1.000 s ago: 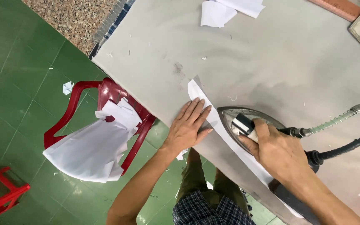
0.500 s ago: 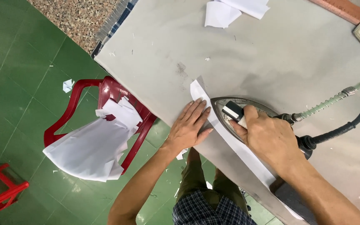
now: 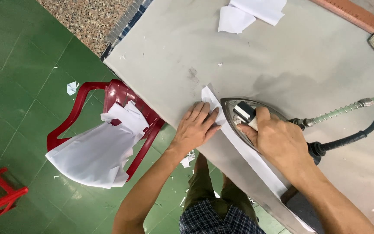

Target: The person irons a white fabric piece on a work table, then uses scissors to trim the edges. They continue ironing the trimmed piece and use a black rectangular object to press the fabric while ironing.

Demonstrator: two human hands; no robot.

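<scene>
Right hand (image 3: 280, 141) grips iron (image 3: 239, 113) — left hand (image 3: 195, 128) flattens white strip (image 3: 211, 97)

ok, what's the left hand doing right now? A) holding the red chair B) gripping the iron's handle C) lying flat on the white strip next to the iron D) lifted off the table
C: the left hand lies palm-down with fingers spread on the white strip, right beside the nose of the iron, whose handle is gripped by the right hand.
</scene>
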